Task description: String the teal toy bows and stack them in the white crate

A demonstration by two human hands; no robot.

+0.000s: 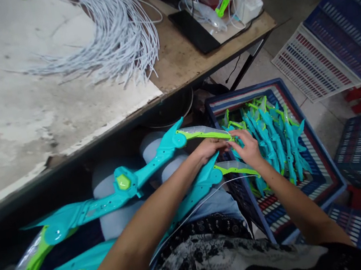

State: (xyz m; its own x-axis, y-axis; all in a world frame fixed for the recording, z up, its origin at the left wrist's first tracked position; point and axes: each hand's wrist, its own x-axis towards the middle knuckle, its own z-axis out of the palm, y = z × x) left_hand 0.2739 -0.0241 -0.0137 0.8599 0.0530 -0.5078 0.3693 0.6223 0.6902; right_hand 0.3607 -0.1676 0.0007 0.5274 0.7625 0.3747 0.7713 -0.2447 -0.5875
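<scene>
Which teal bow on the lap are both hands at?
The bow nearer the table, green centrepiece showing; left hand and right hand meet at its tip.

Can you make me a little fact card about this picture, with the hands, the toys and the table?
Left hand: fingers on the upper toy's green tip
Right hand: fingers at the same tip
Upper toy: turquoise and green, across the lap
Lower toy: similar, beside it
Table: holds a bundle of white cords
Crate: holds many turquoise-and-green pieces
</scene>
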